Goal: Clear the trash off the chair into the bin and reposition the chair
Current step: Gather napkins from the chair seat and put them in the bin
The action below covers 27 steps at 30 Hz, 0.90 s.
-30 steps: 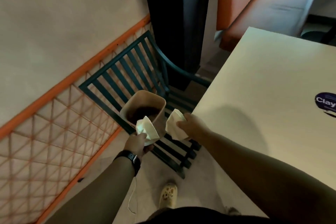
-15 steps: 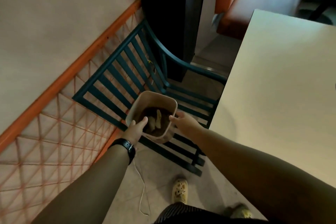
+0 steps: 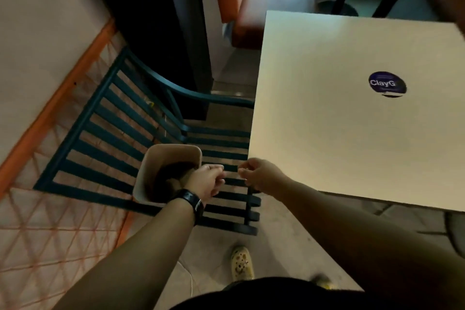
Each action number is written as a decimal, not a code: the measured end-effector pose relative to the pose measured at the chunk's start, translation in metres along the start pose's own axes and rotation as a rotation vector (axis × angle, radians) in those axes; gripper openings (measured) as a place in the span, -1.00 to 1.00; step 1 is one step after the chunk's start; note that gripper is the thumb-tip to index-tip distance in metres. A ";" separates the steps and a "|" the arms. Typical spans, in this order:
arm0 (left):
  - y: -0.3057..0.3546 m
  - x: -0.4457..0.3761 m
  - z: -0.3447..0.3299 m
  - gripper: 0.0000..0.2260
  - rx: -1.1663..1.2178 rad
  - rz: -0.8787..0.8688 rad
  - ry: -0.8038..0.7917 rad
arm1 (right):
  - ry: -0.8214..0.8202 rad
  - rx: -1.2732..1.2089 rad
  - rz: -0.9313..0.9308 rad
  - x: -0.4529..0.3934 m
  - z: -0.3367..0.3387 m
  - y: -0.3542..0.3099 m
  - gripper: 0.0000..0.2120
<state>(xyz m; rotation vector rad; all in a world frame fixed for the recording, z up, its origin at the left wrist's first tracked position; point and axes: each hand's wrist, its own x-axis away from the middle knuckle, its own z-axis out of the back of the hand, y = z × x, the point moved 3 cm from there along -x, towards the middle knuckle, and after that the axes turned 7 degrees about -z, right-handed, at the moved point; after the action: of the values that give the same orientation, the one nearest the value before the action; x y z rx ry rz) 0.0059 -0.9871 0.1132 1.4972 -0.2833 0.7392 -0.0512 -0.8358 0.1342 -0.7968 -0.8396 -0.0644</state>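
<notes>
Bin (image 3: 151, 171) sits on chair (image 3: 105, 133) seat, desk (image 3: 352, 133) at 3 o'clock. Left hand (image 3: 206, 181) and right hand (image 3: 261, 176) loosely curled, holding nothing. Lift bin off upright, then grip chair frame to shift it.

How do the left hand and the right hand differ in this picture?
The left hand wears a black watch at the wrist; the right hand has a bare wrist. The left hand is beside the bin; the right hand is near the table edge. Both are loosely curled and hold nothing.
</notes>
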 end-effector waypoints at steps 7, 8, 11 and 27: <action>0.022 0.011 -0.112 -0.86 -0.209 -0.031 -0.182 | 0.172 -0.093 -0.019 0.050 0.071 0.069 -0.71; 0.022 0.015 -0.129 -0.86 -0.223 -0.035 -0.208 | 0.203 -0.100 -0.028 0.058 0.081 0.083 -0.71; 0.018 0.034 -0.186 -0.81 -0.286 -0.060 -0.299 | 0.296 -0.174 -0.063 0.088 0.111 0.132 -0.72; -0.077 0.193 -0.491 -0.95 -0.470 -0.073 -0.660 | 0.621 -0.439 -0.316 0.290 0.238 0.442 -0.80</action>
<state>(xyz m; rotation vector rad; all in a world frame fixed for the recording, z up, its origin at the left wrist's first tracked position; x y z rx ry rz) 0.0667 -0.4572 0.1224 1.2458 -0.8340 0.0785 0.1490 -0.2923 0.1607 -0.9717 -0.3480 -0.7602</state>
